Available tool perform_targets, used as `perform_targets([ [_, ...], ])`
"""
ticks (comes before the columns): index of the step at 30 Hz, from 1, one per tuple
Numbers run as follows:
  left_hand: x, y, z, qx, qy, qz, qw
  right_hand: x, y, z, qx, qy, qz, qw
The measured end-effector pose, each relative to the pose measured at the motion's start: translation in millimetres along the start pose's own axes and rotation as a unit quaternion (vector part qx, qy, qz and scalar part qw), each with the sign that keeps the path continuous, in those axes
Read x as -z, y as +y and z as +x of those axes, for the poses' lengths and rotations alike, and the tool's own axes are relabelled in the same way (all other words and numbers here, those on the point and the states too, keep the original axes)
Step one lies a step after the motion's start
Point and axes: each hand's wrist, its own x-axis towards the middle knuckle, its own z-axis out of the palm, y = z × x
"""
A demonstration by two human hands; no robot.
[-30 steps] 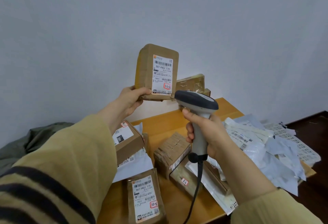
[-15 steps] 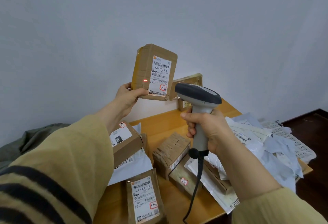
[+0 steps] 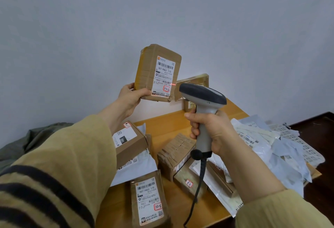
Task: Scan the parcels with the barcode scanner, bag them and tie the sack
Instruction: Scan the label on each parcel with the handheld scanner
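Observation:
My left hand (image 3: 130, 98) grips the lower left corner of a brown taped parcel (image 3: 147, 72) and holds it upright in front of the wall, its white shipping label facing me. My right hand (image 3: 210, 131) grips the grey handle of the barcode scanner (image 3: 203, 101), whose dark head points at the parcel from the right. A red laser dot sits on the label's lower right part, beside the small barcode. The scanner's black cable (image 3: 197, 189) hangs down over the table. A green-grey sack (image 3: 34, 137) lies at the far left, partly hidden by my sleeve.
On the wooden table (image 3: 168, 124) lie several brown boxes (image 3: 131, 141), a labelled flat parcel (image 3: 149, 200) at the front, and a white mailer (image 3: 137, 166). A heap of white and grey mailers (image 3: 274, 148) covers the right side over a white perforated tray (image 3: 307, 148). Another box (image 3: 193, 83) leans on the wall.
The red laser dot has shifted from the parcel's left cardboard face to the lower right of its label. The parcel and the scanner have stayed close to where they were.

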Motion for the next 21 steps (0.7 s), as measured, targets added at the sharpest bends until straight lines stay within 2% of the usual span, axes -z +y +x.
perform_targets([
  [21,-7.3,-0.7,-4.4,-0.006,0.015,0.022,1.000,5.3,-0.9,4.2,-0.012,-0.015,0.035,0.999],
])
